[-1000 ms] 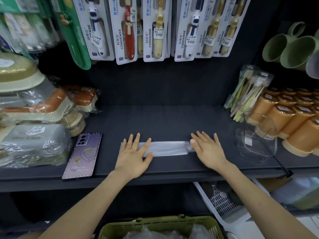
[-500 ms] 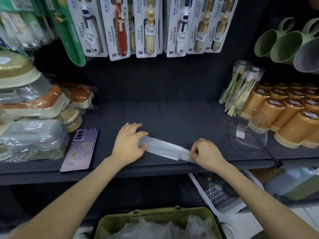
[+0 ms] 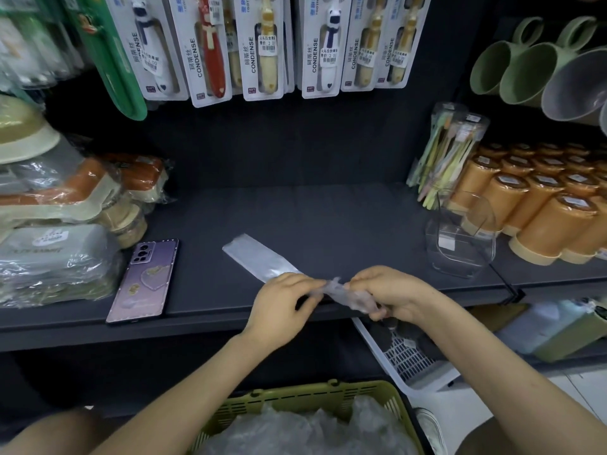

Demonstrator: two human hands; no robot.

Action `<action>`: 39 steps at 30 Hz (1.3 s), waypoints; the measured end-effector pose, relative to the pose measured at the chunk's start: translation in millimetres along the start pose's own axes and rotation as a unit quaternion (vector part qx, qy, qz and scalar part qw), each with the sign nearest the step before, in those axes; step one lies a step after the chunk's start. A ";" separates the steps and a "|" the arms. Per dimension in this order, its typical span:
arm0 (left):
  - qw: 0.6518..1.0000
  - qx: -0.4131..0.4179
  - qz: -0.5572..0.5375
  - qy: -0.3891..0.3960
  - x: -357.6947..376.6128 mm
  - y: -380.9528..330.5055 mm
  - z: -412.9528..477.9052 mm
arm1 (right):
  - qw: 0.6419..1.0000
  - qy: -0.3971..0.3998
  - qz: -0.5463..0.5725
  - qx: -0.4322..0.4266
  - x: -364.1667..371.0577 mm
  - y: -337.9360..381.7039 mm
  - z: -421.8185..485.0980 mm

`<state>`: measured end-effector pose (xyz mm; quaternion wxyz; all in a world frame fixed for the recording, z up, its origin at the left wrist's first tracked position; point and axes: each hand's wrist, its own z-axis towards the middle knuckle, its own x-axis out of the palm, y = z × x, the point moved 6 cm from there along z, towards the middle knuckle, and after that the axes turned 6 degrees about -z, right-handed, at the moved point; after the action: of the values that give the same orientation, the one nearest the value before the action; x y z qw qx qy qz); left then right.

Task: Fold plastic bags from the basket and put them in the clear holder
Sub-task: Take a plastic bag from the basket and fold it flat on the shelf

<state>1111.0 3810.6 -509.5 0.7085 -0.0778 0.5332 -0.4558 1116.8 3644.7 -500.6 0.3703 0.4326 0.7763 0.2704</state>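
Translucent plastic bag strip (image 3: 259, 259) runs diagonally, far end back-left; left hand (image 3: 282, 303), right hand (image 3: 391, 293) both pinch near end at shelf (image 3: 328, 218) front edge; clear holder (image 3: 460, 247) nearer right hand.

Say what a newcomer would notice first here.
The left hand and right hand pinch a folded strip of plastic bag at the front edge of the dark shelf. The clear holder stands to the right beside orange cups. A green basket of crumpled bags sits below.
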 end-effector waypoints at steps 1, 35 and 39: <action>0.999 -0.031 -0.029 -0.022 -3.5 -0.1 1.4 | 0.998 0.018 0.059 -0.003 0.2 4.4 -1.2; 0.696 -0.482 -0.501 -0.181 -47.5 94.2 30.1 | 0.989 -0.036 -0.123 -0.075 43.0 47.8 54.5; 0.813 -0.422 -0.351 -0.192 -67.4 108.4 40.1 | 0.985 -0.037 -0.159 -0.059 42.0 51.2 62.2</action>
<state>1204.0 3906.6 -511.2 0.4854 -0.6371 0.4632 -0.3794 1176.6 3712.1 -513.1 0.4622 0.2909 0.8035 0.2369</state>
